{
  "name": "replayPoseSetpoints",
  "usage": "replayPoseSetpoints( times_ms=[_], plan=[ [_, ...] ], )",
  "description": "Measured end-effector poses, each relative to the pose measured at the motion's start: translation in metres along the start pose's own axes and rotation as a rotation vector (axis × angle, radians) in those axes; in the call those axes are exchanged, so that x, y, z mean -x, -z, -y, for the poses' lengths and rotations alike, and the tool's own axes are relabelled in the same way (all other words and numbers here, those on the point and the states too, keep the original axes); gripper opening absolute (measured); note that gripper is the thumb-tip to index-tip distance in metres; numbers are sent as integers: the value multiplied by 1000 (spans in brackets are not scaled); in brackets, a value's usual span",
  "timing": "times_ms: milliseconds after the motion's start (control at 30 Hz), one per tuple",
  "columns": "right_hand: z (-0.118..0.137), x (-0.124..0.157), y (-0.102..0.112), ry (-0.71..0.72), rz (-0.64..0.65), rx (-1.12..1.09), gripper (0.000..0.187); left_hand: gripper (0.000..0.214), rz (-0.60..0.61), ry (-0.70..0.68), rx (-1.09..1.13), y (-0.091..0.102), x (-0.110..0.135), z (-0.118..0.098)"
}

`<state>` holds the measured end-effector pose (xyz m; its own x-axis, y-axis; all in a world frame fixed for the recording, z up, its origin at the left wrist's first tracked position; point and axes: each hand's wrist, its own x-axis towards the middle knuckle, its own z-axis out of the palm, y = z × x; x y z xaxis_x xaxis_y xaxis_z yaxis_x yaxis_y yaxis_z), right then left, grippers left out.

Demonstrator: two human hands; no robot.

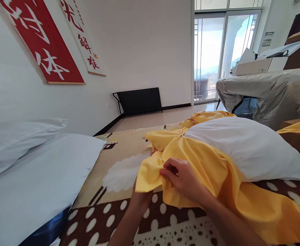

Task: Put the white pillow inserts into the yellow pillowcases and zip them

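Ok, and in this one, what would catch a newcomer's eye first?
Most likely the bright yellow cloth in the middle, pinched by the right hand, with the left hand partly hidden behind it. Next to it, on the right, lies a plump white pillow. A red banner with white characters also stands out at upper left.

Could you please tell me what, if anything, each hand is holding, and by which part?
The right hand pinches the yellow cloth near its end at picture left. The left hand is beneath that end, its grip hidden from view.
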<state>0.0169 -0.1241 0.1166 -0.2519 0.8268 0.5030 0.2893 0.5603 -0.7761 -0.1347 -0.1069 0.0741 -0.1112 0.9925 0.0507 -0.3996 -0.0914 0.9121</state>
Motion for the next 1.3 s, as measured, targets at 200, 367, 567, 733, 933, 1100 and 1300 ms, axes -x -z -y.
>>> replayPoseSetpoints(
  times_ms=[200, 367, 567, 733, 933, 1100, 1300],
  plan=[
    [-6, -4, 9, -124, -49, -280, 22, 31, -118, -108, -32, -3, 6, -4],
    [-6, -3, 7, -122, 1, -286, 21, 30, -50, -221, -301, 0, 22, -13],
    [1, 0, 7, -28, 68, -126, 13, 24, 15, -165, -540, -8, 30, -21],
    [-2, -1, 8, -38, 84, -129, 12, 22, 28, -208, -541, -12, 32, -21],
    [-4, -1, 7, -49, 42, -191, 16, 30, 38, -196, -517, -14, 34, -15],
    [-4, -1, 7, -38, 45, -216, 18, 26, 92, -241, -576, -9, 33, -10],
    [-7, -2, 9, -71, 28, -240, 18, 30, 96, -226, -395, 3, 22, 2]
  ],
)
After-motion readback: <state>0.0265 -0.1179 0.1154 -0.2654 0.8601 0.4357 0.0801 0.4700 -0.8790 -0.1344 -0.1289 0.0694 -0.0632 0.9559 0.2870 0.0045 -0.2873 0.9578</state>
